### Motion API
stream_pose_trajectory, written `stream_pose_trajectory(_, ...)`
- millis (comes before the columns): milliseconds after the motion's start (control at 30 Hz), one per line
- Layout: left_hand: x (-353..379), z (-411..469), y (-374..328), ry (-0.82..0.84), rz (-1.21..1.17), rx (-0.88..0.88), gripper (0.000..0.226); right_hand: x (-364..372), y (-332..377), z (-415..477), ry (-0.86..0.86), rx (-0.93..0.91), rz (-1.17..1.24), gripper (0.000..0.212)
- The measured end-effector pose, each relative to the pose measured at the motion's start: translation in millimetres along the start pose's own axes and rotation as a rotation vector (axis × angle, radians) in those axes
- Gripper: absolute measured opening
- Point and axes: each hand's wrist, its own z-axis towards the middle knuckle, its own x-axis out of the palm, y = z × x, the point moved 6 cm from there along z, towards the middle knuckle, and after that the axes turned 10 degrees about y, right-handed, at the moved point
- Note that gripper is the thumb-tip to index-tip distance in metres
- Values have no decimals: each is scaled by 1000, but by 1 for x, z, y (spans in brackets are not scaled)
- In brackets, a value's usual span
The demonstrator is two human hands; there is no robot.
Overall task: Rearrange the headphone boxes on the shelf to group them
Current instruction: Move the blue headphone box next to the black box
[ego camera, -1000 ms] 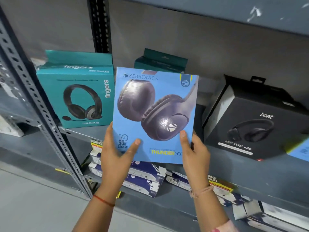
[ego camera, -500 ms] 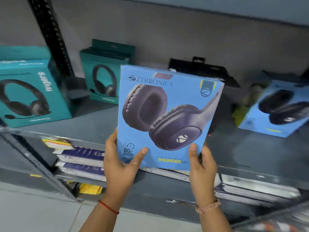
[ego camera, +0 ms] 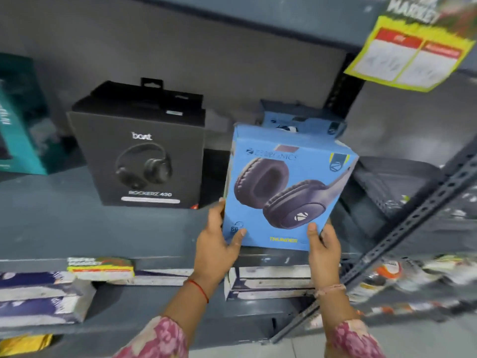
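From the head camera I see both of my hands gripping the blue Zebronics box (ego camera: 286,187) by its lower corners. My left hand (ego camera: 216,244) clasps the lower left corner, thumb laid flat across the front face and the other fingers wrapped behind the left edge. My right hand (ego camera: 324,250) clasps the lower right corner the same way, thumb pressed on the front near the yellow "THUNDER" lettering, fingers out of sight behind the box. The box stands roughly upright, front face toward me, tilted a little so its top leans right, and it sits over the front part of the grey shelf (ego camera: 77,228); I cannot tell whether its bottom edge touches the shelf.

Directly behind it, a second blue box (ego camera: 304,120) of the same kind peeks out above its top edge. Just to the left stands the black boat box (ego camera: 144,156), upright on the shelf, close to the blue one but apart from it. At the far left edge a teal box (ego camera: 18,125) is blurred. A yellow price sign (ego camera: 410,52) hangs from the shelf above at the upper right. Flat white and blue packs (ego camera: 38,298) lie stacked on the lower shelf.
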Motion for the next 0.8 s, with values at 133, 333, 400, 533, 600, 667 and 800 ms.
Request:
stream_pose_trajectory(133, 40, 36, -1, 89, 27, -13, 64, -34, -15, 37, -30, 31, -54, 16)
stream_pose_trajectory(333, 70, 70, 7, 159, 108, -98, 74, -50, -36, 72, -23, 111, -103, 13)
stream_pose_trajectory(400, 73, 76, 11, 160, 119, -125, 75, -51, -40, 79, -46, 128, -104, 8)
stream_pose_trajectory(533, 77, 83, 15, 157, 198, -136, 75, -50, -44, 83, -84, 139, -106, 17)
stream_pose_trajectory(600, 76, 84, 16, 157, 218, -152, 75, -48, -42, 83, -78, 150, -98, 20)
stream_pose_trajectory(667, 77, 83, 16, 171, 183, -162, 74, -48, -41, 81, -77, 185, -108, 26)
stream_pose_trajectory(800, 63, 72, 14, 176, 115, -162, 54, -44, -36, 50, -274, 244, -186, 50)
